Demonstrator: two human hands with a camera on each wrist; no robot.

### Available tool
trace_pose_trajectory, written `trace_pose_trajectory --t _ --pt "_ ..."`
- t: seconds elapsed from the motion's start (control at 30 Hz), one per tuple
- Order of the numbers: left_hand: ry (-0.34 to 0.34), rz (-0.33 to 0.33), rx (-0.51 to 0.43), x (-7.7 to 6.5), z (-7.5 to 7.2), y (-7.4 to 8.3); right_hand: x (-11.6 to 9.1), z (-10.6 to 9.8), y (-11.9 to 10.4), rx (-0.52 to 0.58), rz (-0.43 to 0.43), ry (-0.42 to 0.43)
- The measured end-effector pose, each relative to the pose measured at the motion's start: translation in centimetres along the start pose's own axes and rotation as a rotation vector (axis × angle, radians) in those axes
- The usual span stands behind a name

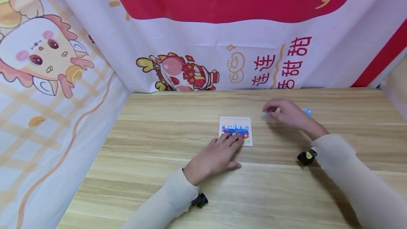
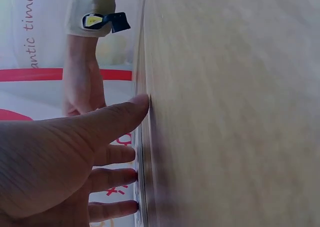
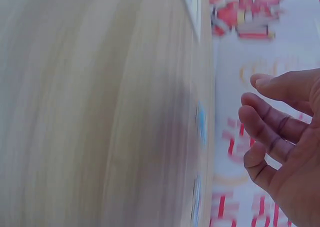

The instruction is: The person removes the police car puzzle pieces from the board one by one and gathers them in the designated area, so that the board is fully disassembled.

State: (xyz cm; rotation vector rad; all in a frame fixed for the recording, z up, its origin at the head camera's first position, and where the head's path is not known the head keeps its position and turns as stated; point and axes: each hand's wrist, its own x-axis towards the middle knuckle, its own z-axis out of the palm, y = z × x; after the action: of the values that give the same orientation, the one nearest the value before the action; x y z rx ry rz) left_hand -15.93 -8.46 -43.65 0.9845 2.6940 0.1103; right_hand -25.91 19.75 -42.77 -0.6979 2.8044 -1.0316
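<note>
A small square picture board (image 1: 235, 120) with a white border and a blue cartoon vehicle lies on the table. My left hand (image 1: 216, 156) rests its fingertips on the board's lower part, fingers spread; the thumb touches or nearly touches the tabletop beside it. To the right of the board my right hand (image 1: 286, 113) hovers over the table. Its fingers are loosely bent, and the right wrist view shows no object between thumb and fingertips (image 3: 250, 118). Under this hand lie two flat blue pieces, one blue piece (image 3: 201, 123) nearer the board and another blue piece (image 1: 307, 111) partly behind the hand.
The wood-grain table (image 1: 152, 144) ends at a white and red printed cloth (image 1: 203, 45) hanging along its far edge. Another printed cloth (image 1: 57, 123) hangs on the left. A black wrist device (image 1: 306, 157) sits below the right sleeve, another black device (image 1: 200, 200) below the left.
</note>
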Motion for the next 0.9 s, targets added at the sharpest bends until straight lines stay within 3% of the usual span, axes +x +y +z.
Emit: trace_pose_trajectory --t 0.17,0.4,0.63,0.9 --pt "0.018 0.001 0.031 -0.2 0.1 0.1 1.6 2.3 -2.7 0.067 -0.044 -0.055" --pt "0.023 0.008 0.039 -0.4 0.1 0.1 3.1 5.0 -5.3 0.137 -0.023 -0.145" --pt "0.017 0.014 0.042 -0.3 0.0 0.1 4.3 6.7 -6.1 0.148 -0.084 -0.188" --pt "0.010 0.022 0.024 -0.3 -0.1 0.0 5.4 7.6 -6.7 0.133 -0.056 -0.230"
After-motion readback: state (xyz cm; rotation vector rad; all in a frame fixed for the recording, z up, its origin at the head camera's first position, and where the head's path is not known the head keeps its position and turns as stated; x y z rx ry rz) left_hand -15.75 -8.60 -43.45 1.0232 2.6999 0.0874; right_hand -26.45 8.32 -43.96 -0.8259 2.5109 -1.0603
